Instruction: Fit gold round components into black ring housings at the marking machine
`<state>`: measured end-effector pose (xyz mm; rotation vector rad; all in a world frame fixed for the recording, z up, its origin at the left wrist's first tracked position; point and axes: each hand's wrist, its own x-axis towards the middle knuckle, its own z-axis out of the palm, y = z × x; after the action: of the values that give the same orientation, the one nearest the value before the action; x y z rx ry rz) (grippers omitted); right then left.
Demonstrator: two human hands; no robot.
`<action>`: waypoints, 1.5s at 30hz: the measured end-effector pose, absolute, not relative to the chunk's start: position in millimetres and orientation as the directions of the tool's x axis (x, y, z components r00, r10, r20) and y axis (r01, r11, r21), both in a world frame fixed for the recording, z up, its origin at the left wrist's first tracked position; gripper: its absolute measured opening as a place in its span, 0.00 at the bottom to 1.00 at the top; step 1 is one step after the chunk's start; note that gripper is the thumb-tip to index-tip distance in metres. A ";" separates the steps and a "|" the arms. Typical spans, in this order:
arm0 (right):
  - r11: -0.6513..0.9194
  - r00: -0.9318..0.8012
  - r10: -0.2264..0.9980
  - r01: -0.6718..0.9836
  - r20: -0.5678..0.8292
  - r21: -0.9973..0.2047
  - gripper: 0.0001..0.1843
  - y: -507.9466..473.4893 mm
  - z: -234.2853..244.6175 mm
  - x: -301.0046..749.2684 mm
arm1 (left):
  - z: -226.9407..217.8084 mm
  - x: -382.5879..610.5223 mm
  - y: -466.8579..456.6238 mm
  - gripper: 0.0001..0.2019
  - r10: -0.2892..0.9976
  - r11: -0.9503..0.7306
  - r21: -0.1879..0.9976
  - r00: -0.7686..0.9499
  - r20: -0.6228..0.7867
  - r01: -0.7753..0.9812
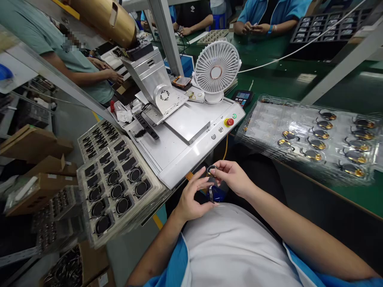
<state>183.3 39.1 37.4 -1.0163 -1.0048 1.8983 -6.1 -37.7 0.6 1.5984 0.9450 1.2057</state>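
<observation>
A white machine bench (pixel 185 155) ahead, a clear blister tray (pixel 269 127) of gold discs right, a pale tray (pixel 119 217) of black round parts left, my left hand (pixel 193 195) gripping a curved metal strip (pixel 211 195) – my right hand (pixel 231 177) pinching a small dark metal ring (pixel 212 170) just above it

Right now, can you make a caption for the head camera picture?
The right hand pinches a small dark ring-shaped part near the left hand, by a white machine.

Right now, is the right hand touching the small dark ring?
Touching. The head view shows the right hand with its fingertips pressed against the side of the small dark ring, with no gap visible.
</observation>
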 end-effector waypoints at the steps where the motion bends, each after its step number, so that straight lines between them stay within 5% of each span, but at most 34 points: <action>1: -0.423 -0.412 0.859 -0.236 -0.304 -0.875 0.24 38.4 37.8 183.1 | -2.3 -5.4 -36.7 0.40 0.935 -0.306 0.952 0.180 0.305 -0.024; 5: -0.515 -0.498 0.777 -0.153 -0.384 -0.843 0.23 34.3 40.0 181.2 | -9.7 -3.9 -32.2 0.27 0.967 -0.242 0.930 0.005 0.253 -0.276; 8: -0.603 -0.532 0.716 -0.143 -0.453 -0.785 0.24 27.9 42.7 175.2 | -13.3 -3.5 -31.3 0.27 0.981 -0.193 0.919 -0.047 0.188 -0.343; 22: -0.450 -0.402 0.847 -0.197 -0.347 -0.871 0.17 11.1 59.0 154.5 | -21.1 -1.0 -31.8 0.30 0.971 -0.238 0.912 -0.080 0.224 -0.333; 41: -0.545 -0.450 0.799 -0.262 -0.399 -0.797 0.22 15.5 51.9 154.5 | -28.7 -1.3 -33.8 0.33 0.977 -0.175 0.924 -0.176 0.120 -0.341; 45: -0.612 -0.495 0.717 -0.111 -0.490 -0.783 0.24 20.3 49.9 159.6 | -30.6 0.6 -34.7 0.32 0.962 -0.177 0.937 -0.252 0.100 -0.302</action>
<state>159.6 20.3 49.9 -1.1584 -0.9571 2.1342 0.6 -34.7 -30.6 0.9378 1.0513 1.6232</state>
